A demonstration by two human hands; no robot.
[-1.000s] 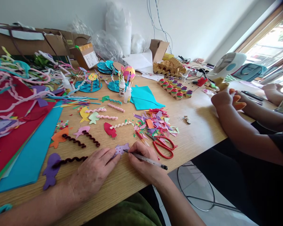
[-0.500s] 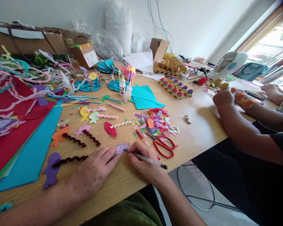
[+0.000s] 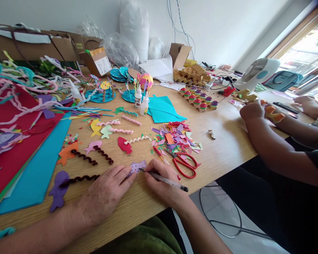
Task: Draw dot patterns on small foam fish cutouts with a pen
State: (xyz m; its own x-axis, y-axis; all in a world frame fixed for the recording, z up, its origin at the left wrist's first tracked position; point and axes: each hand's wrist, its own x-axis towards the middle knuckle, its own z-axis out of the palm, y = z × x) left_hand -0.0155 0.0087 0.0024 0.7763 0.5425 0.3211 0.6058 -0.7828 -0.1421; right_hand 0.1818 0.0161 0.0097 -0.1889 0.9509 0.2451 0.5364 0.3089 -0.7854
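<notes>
A small lilac paper fish (image 3: 137,167) with dark dots lies on the table between my hands. My left hand (image 3: 108,187) rests flat beside it, its fingertips holding down the fish's left end. Between the fingers of my right hand (image 3: 160,180) is a pen (image 3: 169,181) with a black cap end, its tip touching the fish's right part. Under the left hand runs a dark brown twisted pipe cleaner (image 3: 82,179), joined to a purple fish (image 3: 59,190). Red-handled scissors (image 3: 185,165) and a red pen (image 3: 159,153) lie just beyond the right hand.
Paper scraps (image 3: 175,137) lie heaped behind the scissors. Other cut-out fish, such as a red one (image 3: 124,144), are spread across the table. Glue bottles (image 3: 144,106) and blue sheets (image 3: 164,109) stand or lie farther back. Another person's hand (image 3: 251,111) works at the right.
Both hands keep nearly the same place, with the pen tip still at the fish. The view has shifted very slightly.
</notes>
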